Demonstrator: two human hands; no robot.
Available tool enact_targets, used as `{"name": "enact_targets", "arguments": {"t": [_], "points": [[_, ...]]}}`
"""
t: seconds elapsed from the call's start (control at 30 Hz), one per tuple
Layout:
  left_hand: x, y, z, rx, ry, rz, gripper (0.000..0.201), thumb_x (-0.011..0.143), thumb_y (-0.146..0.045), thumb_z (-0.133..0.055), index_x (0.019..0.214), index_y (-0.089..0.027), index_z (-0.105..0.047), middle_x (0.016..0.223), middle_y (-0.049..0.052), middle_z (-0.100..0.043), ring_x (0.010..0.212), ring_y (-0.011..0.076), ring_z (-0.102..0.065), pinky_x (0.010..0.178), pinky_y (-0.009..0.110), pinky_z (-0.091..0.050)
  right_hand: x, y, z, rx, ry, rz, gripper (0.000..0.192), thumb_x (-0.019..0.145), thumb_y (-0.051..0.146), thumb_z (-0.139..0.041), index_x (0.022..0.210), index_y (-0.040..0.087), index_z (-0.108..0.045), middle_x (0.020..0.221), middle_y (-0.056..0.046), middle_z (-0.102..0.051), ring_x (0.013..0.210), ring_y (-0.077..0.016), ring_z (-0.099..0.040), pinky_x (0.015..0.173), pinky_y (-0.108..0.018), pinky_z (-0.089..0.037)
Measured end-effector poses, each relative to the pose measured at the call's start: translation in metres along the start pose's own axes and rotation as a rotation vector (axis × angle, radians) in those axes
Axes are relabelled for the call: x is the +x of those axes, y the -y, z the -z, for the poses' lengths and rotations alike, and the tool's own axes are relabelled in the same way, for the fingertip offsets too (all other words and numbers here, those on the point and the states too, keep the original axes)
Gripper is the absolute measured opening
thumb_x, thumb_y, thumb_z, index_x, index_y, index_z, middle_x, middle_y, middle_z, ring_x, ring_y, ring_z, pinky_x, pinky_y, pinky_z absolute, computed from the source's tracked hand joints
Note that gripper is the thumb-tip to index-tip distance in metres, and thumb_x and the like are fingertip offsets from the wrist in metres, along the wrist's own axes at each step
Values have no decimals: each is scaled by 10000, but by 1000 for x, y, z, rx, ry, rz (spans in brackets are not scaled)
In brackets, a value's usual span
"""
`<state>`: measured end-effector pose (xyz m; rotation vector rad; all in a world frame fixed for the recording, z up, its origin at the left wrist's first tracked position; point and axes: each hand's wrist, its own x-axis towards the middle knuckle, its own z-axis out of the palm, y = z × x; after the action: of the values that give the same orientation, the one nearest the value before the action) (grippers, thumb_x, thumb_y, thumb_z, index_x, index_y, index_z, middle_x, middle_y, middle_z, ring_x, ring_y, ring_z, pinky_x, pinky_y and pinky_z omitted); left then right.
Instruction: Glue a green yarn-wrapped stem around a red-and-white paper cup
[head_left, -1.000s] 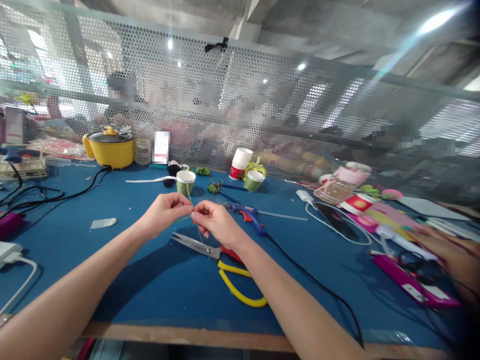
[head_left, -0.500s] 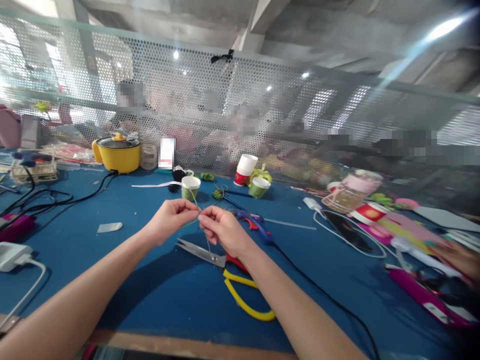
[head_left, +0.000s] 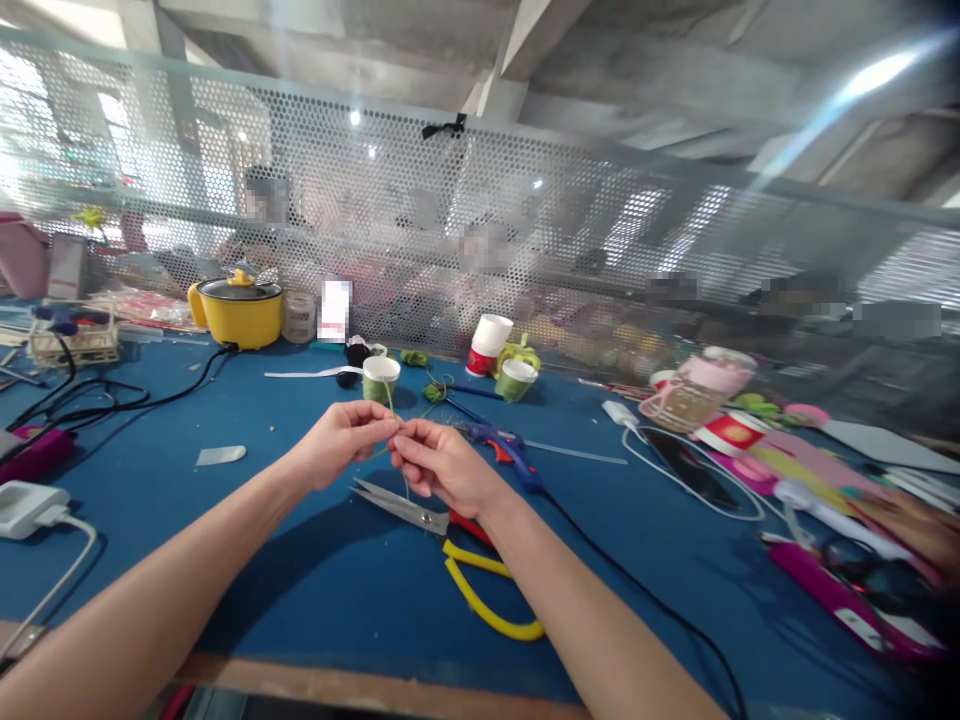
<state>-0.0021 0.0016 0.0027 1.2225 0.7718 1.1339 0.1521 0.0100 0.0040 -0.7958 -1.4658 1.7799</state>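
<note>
- White glare fills the windows (head_left: pixel 26 90) at the far left.
- A lamp (head_left: pixel 879 76) at the far right throws a streak of flare.
- A soft shadow spreads on the table (head_left: pixel 390 610) below the left hand (head_left: pixel 339 443).
- The right edge looks stretched, blurred and dark.
- Pixel blocks hide patches beyond the mesh screen (head_left: pixel 352 190).

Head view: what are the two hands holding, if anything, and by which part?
The left hand and right hand pinch a thin green strand where they meet; whether that's partway along it or near an end can't be told.
</note>
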Motion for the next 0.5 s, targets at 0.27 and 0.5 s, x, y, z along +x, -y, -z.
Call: {"name": "enact_targets", "arguments": {"t": [0.27, 0.5], "points": [[1, 3, -1, 220, -100, -82, 184, 670, -306, -612, 692, -130, -566, 536, -41, -484, 412, 28, -295, 392, 185, -194, 2, -3, -1, -247, -160, 120, 216, 665, 326, -644, 662, 150, -518, 554, 37, -550, 376, -33, -425, 328, -158, -339], [1, 3, -1, 334, -130, -114, 173, 666, -297, -595, 653, -130, -549, 561, -29, -497, 452, 45, -347, 404, 177, -240, 2, -2, -2, -461, -206, 164, 200, 690, 342, -594, 672, 160, -514, 561, 39, -517, 379, -45, -437, 332, -169, -372]]}}
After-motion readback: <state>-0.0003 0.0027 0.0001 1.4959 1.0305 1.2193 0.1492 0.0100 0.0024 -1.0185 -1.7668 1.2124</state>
